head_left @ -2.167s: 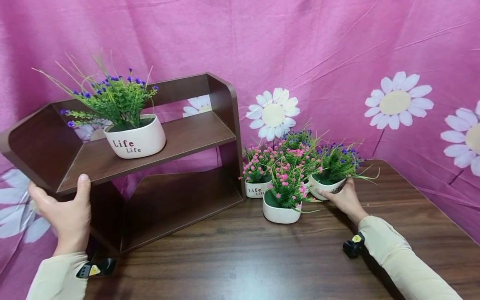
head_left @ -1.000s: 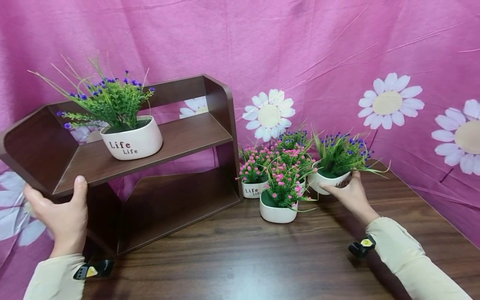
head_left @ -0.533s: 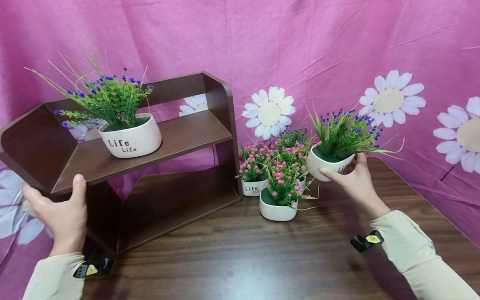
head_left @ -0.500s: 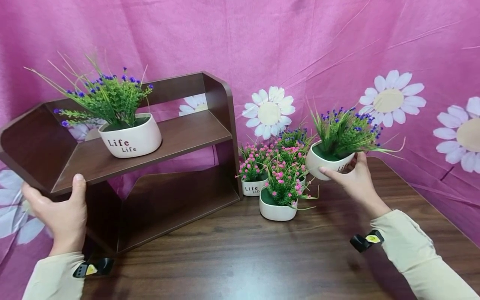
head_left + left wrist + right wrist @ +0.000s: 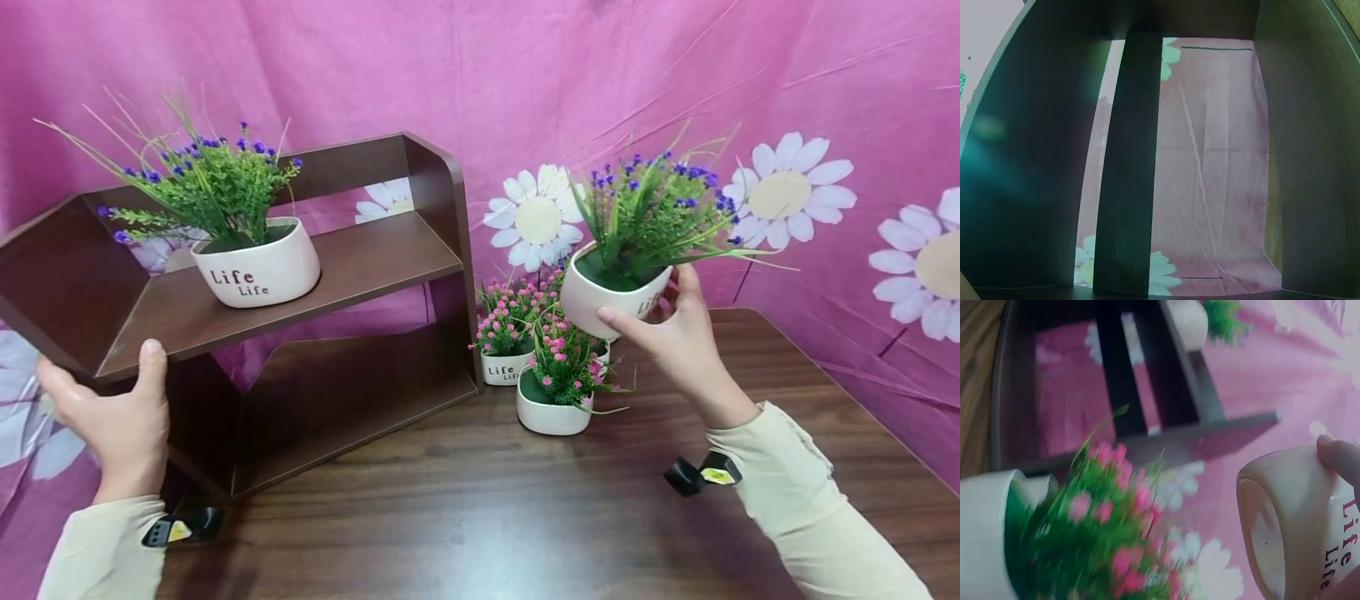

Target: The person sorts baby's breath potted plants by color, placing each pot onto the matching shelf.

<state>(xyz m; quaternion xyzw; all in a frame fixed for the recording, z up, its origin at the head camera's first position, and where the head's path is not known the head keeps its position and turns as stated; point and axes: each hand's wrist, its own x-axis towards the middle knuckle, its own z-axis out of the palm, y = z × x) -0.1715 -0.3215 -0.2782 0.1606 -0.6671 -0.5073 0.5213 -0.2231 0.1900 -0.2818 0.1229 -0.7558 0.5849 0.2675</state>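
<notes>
- A person's right hand [image 5: 675, 342] holds a white flowerpot [image 5: 592, 292] of purple blooms, thumb on the near side, fingers around the right side.
- The flowerpot hangs in the air above the table [image 5: 450, 517], its underside exposed to the right wrist camera and "Life Life" lettered on its side.
- The left hand [image 5: 120, 417] grips the brown shelf [image 5: 375, 258] at its left end, thumb on the front edge of the upper board.
- On that upper board, toward the left, stands a second pot [image 5: 258, 271], also with purple blooms and "Life Life" on its front.
- Just beside the shelf's right side, a pink-flowered pot [image 5: 506, 367] stands on the table; another pink-flowered pot [image 5: 553, 417] sits nearer the person.
- Part of another pot shows behind them, largely hidden.
- Pale sleeves [image 5: 783, 492] cover both arms, with a small black camera at each wrist.
- A pink cloth [image 5: 330, 67] printed with white daisies hangs behind.
</notes>
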